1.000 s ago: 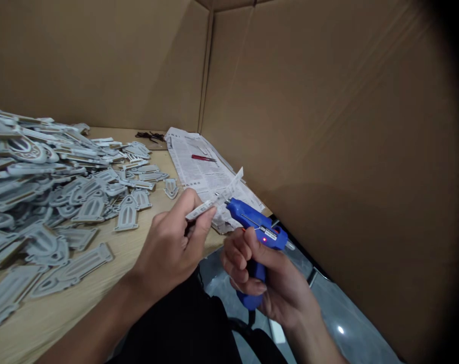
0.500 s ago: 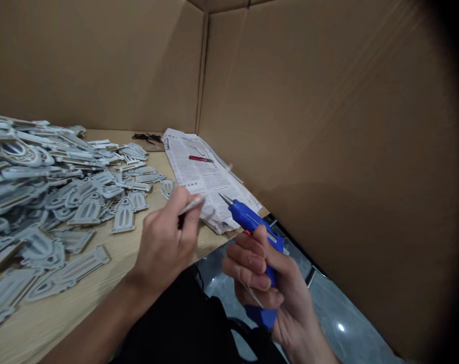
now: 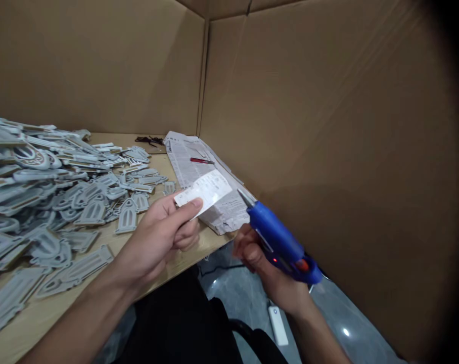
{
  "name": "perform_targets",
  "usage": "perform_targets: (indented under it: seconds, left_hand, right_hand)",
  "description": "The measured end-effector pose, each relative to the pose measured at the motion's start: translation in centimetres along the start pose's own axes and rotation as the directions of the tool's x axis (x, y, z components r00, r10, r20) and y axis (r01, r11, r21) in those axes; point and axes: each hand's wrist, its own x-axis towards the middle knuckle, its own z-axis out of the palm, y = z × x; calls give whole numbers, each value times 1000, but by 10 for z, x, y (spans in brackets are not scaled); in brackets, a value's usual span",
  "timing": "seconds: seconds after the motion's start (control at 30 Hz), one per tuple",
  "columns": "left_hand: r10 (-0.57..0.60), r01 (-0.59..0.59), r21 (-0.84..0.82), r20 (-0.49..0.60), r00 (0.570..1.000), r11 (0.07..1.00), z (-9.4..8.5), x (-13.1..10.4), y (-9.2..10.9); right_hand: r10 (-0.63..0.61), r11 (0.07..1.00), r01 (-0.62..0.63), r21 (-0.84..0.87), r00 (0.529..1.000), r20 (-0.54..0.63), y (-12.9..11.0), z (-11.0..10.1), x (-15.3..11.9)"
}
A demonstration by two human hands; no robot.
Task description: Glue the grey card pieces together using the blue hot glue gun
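Between the thumb and fingers of my left hand [image 3: 169, 227] is a flat white card-like piece [image 3: 209, 192], its broad face turned up and its surface markings too faint to read. My right hand [image 3: 267, 268] is wrapped round a blue glue gun [image 3: 278, 240]. The gun's metal nozzle points up and left, close to the right end of the white piece but apart from it. A small red light glows on the gun's side; its handle is mostly hidden by my fingers. Both hands are over the table's front edge.
A big heap of grey-white plastic pieces [image 3: 62, 187] covers the table's left. Newspaper [image 3: 184, 151] carries a red pen-like tool [image 3: 202, 161]. Dark cords [image 3: 149, 140] lie behind. Cardboard walls [image 3: 309, 126] enclose the back and right. A white power strip [image 3: 278, 325] is on the floor.
My left hand has turned, so the white piece shows its broad face instead of its edge. My right hand has rolled the glue gun over and shifted it slightly right.
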Motion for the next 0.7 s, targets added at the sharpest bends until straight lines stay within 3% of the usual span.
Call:
perform_targets:
  seconds: [0.1, 0.23, 0.5, 0.7]
  left_hand:
    - [-112, 118, -83, 78, 991, 989, -1, -4, 4]
    - [-161, 180, -200, 110, 981, 963, 0, -8, 6]
    - [-222, 230, -328, 63, 973, 916, -2, -11, 14]
    - [-184, 173, -325, -4, 983, 930, -2, -10, 10]
  right_hand:
    - [-170, 902, 181, -391, 983, 64, -1, -7, 5]
    - [-229, 762, 279, -585, 960, 160, -3, -12, 12]
    - [-223, 623, 312, -717, 950, 220, 8, -21, 11]
    - [-277, 689, 320, -650, 945, 172, 8, -23, 2]
